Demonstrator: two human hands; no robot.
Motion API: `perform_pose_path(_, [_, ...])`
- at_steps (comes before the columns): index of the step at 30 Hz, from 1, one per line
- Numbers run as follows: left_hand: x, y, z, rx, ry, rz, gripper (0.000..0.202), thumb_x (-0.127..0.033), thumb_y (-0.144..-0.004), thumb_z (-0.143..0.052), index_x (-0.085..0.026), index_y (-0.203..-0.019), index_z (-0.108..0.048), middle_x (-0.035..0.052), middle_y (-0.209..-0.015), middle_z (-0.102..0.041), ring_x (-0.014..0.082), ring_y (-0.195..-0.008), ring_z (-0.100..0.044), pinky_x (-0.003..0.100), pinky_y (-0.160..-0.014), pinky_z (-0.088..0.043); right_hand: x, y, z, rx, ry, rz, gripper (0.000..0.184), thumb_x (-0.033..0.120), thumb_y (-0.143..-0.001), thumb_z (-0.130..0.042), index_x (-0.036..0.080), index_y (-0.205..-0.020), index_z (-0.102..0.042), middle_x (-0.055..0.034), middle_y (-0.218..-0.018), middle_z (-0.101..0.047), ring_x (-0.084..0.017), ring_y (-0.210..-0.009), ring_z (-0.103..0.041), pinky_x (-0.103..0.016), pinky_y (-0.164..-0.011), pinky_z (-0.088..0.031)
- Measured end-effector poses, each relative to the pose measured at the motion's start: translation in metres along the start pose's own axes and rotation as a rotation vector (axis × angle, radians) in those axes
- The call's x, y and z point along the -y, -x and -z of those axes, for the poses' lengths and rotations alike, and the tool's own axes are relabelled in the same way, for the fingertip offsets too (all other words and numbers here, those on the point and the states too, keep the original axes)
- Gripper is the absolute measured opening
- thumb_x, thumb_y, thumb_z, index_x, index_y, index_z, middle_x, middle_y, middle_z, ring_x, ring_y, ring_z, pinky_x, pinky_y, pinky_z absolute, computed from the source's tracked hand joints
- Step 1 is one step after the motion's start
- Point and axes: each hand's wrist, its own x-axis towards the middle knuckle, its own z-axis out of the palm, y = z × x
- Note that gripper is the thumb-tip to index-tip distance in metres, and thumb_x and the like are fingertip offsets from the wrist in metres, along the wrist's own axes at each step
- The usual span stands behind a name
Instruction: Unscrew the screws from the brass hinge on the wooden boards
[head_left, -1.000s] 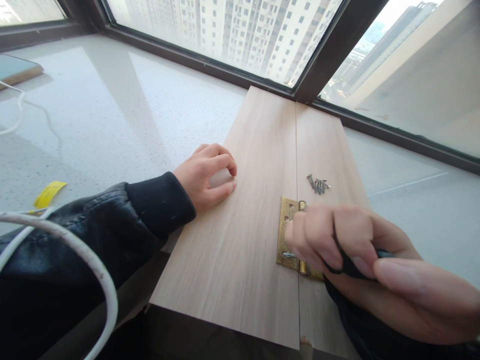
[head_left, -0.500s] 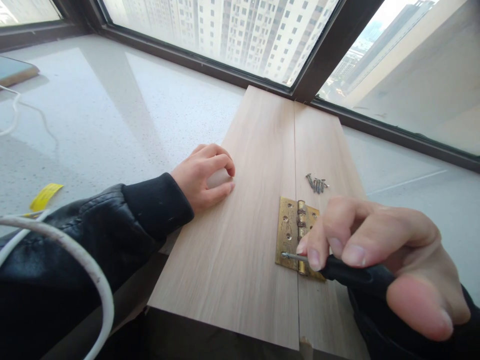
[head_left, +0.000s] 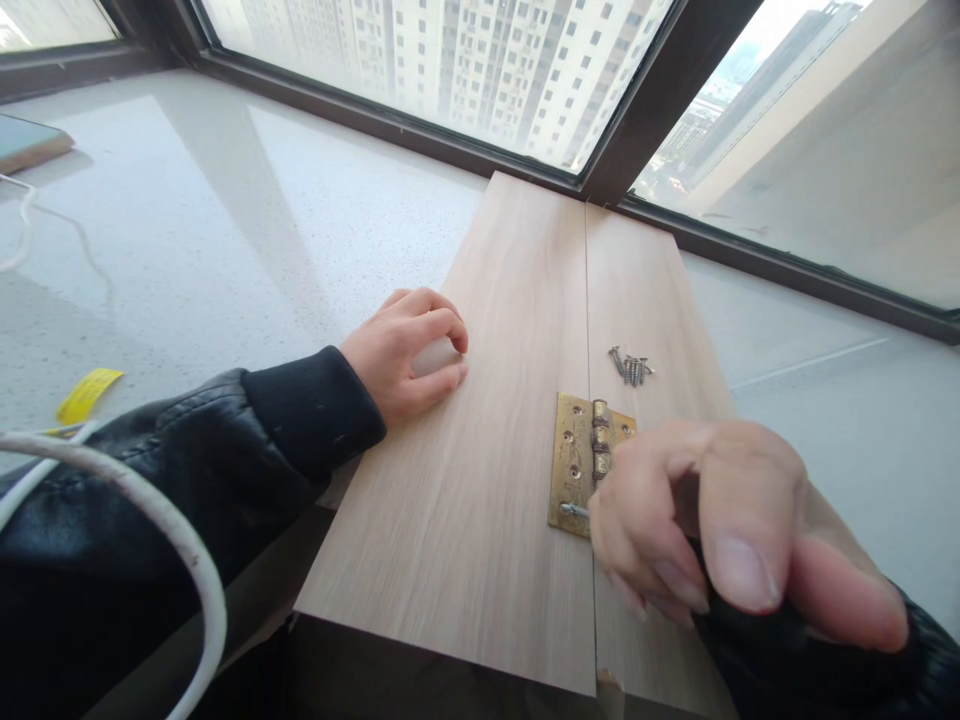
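Two light wooden boards (head_left: 495, 420) lie side by side on a pale stone sill, joined by a brass hinge (head_left: 574, 460) across their seam. My right hand (head_left: 720, 530) is wrapped round a black-handled screwdriver, whose metal tip (head_left: 574, 510) rests at the hinge's lower left corner; the handle is mostly hidden by my fingers. My left hand (head_left: 409, 352), fingers curled, presses on the left edge of the left board. Several loose screws (head_left: 630, 367) lie on the right board just above the hinge.
A dark window frame (head_left: 637, 110) runs along the far ends of the boards. A white cable (head_left: 150, 520) loops at lower left, near a yellow tag (head_left: 86, 392). A phone-like slab (head_left: 26, 142) with a thin cord lies at the far left.
My right hand has rolled over the screwdriver handle, fingers now covering it, while the tip stays at the hinge's lower left corner. The left hand has not moved.
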Motion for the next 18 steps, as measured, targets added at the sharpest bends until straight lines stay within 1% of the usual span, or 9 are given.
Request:
perform_pose_path(2, [0.000, 0.000, 0.000, 0.002, 0.000, 0.005, 0.015, -0.029, -0.084, -0.059, -0.019, -0.092, -0.065, 0.0078, -0.110, -0.064, 0.0249, -0.106, -0.058, 0.042, -0.100, -0.047, -0.002, -0.001, -0.005, -0.026, -0.083, -0.036, 0.023, 0.040, -0.097, -0.062, 0.023, -0.091, -0.076, 0.0004, -0.068, -0.054, -0.010, -0.056, -0.051, -0.023, -0.053, -0.044])
perform_pose_path(4, [0.000, 0.000, 0.000, 0.000, 0.003, 0.003, 0.015, -0.029, -0.084, -0.059, -0.019, -0.092, -0.065, 0.0084, -0.110, -0.064, 0.0254, -0.106, -0.058, 0.043, -0.099, -0.047, -0.001, 0.000, -0.009, -0.125, -0.209, -0.101, 0.028, 0.043, -0.099, -0.059, 0.021, -0.084, -0.070, 0.0030, -0.064, -0.046, -0.008, -0.050, -0.039, -0.023, -0.049, -0.034])
perform_pose_path(6, [0.000, 0.000, 0.000, -0.004, 0.002, -0.001, 0.015, -0.029, -0.084, -0.059, -0.018, -0.091, -0.065, 0.0087, -0.110, -0.064, 0.0257, -0.106, -0.058, 0.043, -0.099, -0.047, 0.002, 0.000, -0.012, -0.202, -0.318, -0.192, 0.027, 0.048, -0.092, -0.065, 0.022, -0.083, -0.063, 0.0044, -0.065, -0.041, -0.009, -0.051, -0.032, -0.026, -0.049, -0.027])
perform_pose_path(7, [0.000, 0.000, 0.000, -0.005, 0.002, -0.003, 0.015, -0.029, -0.084, -0.059, -0.018, -0.091, -0.065, 0.0086, -0.110, -0.064, 0.0257, -0.106, -0.058, 0.044, -0.099, -0.047, 0.004, 0.000, -0.013, -0.205, -0.349, -0.235, 0.029, 0.050, -0.086, -0.071, 0.023, -0.083, -0.060, 0.0046, -0.067, -0.040, -0.010, -0.052, -0.031, -0.027, -0.050, -0.026])
perform_pose_path(10, [0.000, 0.000, -0.001, -0.006, 0.001, -0.004, 0.014, -0.030, -0.084, -0.059, -0.019, -0.091, -0.065, 0.0080, -0.110, -0.064, 0.0256, -0.106, -0.059, 0.044, -0.100, -0.047, 0.005, -0.001, -0.011, -0.188, -0.352, -0.290, 0.036, 0.041, -0.074, -0.084, 0.023, -0.083, -0.055, 0.0039, -0.076, -0.044, -0.010, -0.058, -0.035, -0.028, -0.055, -0.029])
perform_pose_path(12, [0.001, 0.000, -0.001, -0.007, 0.002, -0.004, 0.014, -0.030, -0.084, -0.059, -0.019, -0.091, -0.065, 0.0077, -0.110, -0.064, 0.0254, -0.105, -0.059, 0.044, -0.100, -0.047, 0.003, -0.002, -0.008, -0.162, -0.312, -0.246, 0.034, 0.031, -0.072, -0.089, 0.022, -0.082, -0.058, 0.0037, -0.082, -0.049, -0.009, -0.063, -0.044, -0.026, -0.059, -0.035])
perform_pose_path(14, [0.001, 0.000, -0.001, -0.007, 0.003, -0.005, 0.014, -0.030, -0.084, -0.059, -0.019, -0.091, -0.065, 0.0081, -0.109, -0.064, 0.0253, -0.105, -0.059, 0.044, -0.100, -0.047, -0.001, -0.002, -0.003, -0.145, -0.233, -0.172, 0.030, 0.026, -0.071, -0.091, 0.022, -0.083, -0.064, 0.0032, -0.087, -0.054, -0.011, -0.074, -0.054, -0.026, -0.068, -0.043])
perform_pose_path(16, [0.000, 0.000, -0.001, -0.006, 0.007, -0.005, 0.015, -0.029, -0.084, -0.059, -0.018, -0.091, -0.065, 0.0087, -0.109, -0.064, 0.0254, -0.105, -0.059, 0.043, -0.099, -0.047, -0.004, -0.001, 0.005, -0.101, -0.131, -0.097, 0.025, 0.029, -0.073, -0.089, 0.023, -0.090, -0.071, 0.0021, -0.088, -0.058, -0.012, -0.080, -0.057, -0.030, -0.080, -0.048])
perform_pose_path(18, [0.000, 0.000, 0.000, -0.003, 0.008, -0.002, 0.015, -0.029, -0.084, -0.059, -0.018, -0.091, -0.065, 0.0089, -0.110, -0.064, 0.0255, -0.105, -0.058, 0.043, -0.099, -0.047, -0.007, 0.000, 0.013, -0.017, -0.053, -0.024, 0.024, 0.036, -0.082, -0.082, 0.026, -0.102, -0.074, 0.0009, -0.086, -0.062, -0.013, -0.079, -0.059, -0.034, -0.089, -0.050])
